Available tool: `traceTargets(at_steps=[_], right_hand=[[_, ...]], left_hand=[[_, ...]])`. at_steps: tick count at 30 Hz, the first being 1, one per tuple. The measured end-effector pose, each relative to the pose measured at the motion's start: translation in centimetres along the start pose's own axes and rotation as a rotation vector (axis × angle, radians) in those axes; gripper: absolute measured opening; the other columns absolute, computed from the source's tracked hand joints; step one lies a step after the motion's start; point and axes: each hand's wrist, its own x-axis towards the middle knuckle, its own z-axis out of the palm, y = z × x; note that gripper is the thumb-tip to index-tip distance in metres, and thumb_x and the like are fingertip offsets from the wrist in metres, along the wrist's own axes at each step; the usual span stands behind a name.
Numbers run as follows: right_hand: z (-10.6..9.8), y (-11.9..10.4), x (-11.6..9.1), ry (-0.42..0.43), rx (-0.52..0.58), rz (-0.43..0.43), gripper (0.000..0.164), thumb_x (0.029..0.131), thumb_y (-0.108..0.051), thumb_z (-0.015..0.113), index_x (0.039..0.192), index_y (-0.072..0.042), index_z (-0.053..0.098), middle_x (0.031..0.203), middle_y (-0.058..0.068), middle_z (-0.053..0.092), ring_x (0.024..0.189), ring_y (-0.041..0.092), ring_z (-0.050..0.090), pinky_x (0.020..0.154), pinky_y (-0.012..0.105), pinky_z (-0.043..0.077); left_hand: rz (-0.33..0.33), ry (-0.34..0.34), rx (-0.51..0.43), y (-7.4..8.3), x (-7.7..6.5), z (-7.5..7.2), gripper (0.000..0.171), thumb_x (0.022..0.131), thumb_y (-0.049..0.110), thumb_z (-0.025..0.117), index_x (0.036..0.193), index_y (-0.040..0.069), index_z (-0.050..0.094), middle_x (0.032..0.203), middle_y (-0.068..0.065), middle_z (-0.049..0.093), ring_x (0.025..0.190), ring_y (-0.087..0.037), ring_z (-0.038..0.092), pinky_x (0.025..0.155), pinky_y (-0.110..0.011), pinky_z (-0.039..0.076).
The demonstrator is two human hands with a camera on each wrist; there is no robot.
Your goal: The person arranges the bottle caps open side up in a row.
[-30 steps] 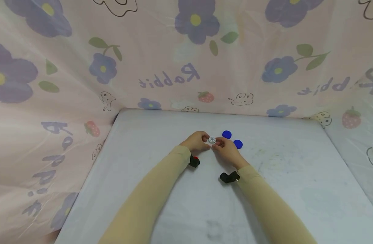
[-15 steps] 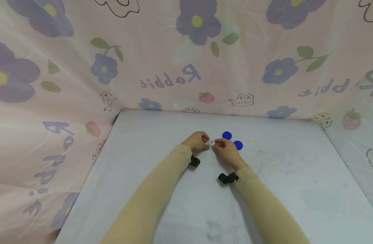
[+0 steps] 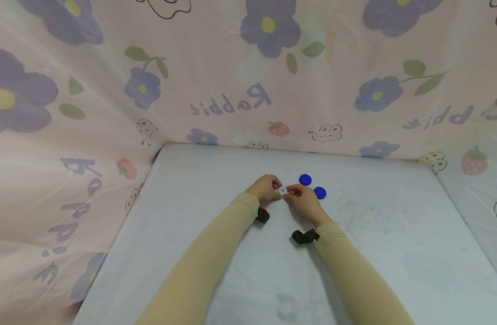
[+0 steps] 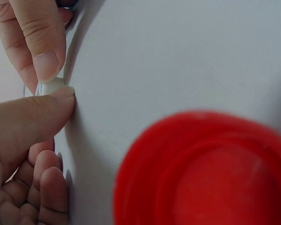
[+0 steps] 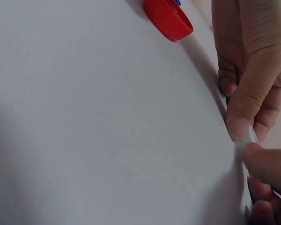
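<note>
Between the fingertips of both hands is a small white disc-shaped thing [image 3: 283, 191] with a grey pattern on its top face. My left hand [image 3: 264, 188] pinches one side of it with thumb and fingers. From the other side my right hand [image 3: 306, 202] pinches it too. In the left wrist view, both thumbs press on the near edge of the white thing [image 4: 54, 85], and the remaining fingers curl behind. Much of the white thing [image 5: 247, 138] is covered by fingertips in the right wrist view, where its exact kind cannot be told.
Two flat blue discs [image 3: 305, 179] lie just beyond my right hand. A red round cap-like thing [image 4: 215, 183] sits by my left wrist, mostly hidden in the head view. The white tabletop [image 3: 366, 262] reaches back to a flowered curtain [image 3: 216, 58].
The white thing has shifted slightly towards me, and the fingers of both hands sit closer around it. The blue discs have stayed where they are; the head view has shifted slightly.
</note>
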Motion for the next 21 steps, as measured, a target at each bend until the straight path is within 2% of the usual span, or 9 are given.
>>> traceTargets(at_steps=[6,12,18,21], right_hand=[[0.1,-0.1,-0.1,-0.002,-0.008,-0.015,0.029,0.092,-0.021,0.067,0.118,-0.006,0.065,0.099,0.007,0.062,0.089,0.022,0.055,0.075,0.034,0.043],[0.5,-0.3,-0.1,0.004,-0.003,0.007,0.027,0.094,-0.021,0.064,0.119,-0.008,0.065,0.1,0.007,0.063,0.09,0.022,0.054,0.078,0.035,0.042],[0.3,-0.4,-0.3,-0.007,0.045,0.025,0.032,0.095,-0.028,0.062,0.122,-0.01,0.063,0.108,0.006,0.064,0.101,0.023,0.057,0.088,0.04,0.044],[-0.1,-0.5,-0.7,-0.011,0.071,0.028,0.034,0.096,-0.031,0.06,0.124,-0.011,0.062,0.114,0.007,0.064,0.108,0.023,0.056,0.092,0.042,0.044]], left_hand=[[0.02,0.004,-0.015,-0.3,-0.1,0.0,0.025,0.08,0.009,0.079,0.101,0.01,0.065,0.096,-0.003,0.058,0.085,-0.014,0.052,0.075,-0.026,0.042],[0.051,-0.017,-0.049,-0.7,-0.3,-0.5,0.026,0.081,0.009,0.079,0.103,0.009,0.066,0.095,-0.002,0.059,0.085,-0.014,0.053,0.077,-0.025,0.042],[0.059,-0.062,-0.123,-0.6,-0.8,-1.1,0.022,0.083,0.007,0.076,0.102,0.006,0.065,0.092,-0.004,0.061,0.083,-0.014,0.055,0.075,-0.025,0.044],[0.059,-0.068,-0.111,-0.3,-1.1,-1.1,0.02,0.084,0.011,0.075,0.102,0.008,0.065,0.093,-0.004,0.061,0.083,-0.014,0.055,0.074,-0.025,0.045]])
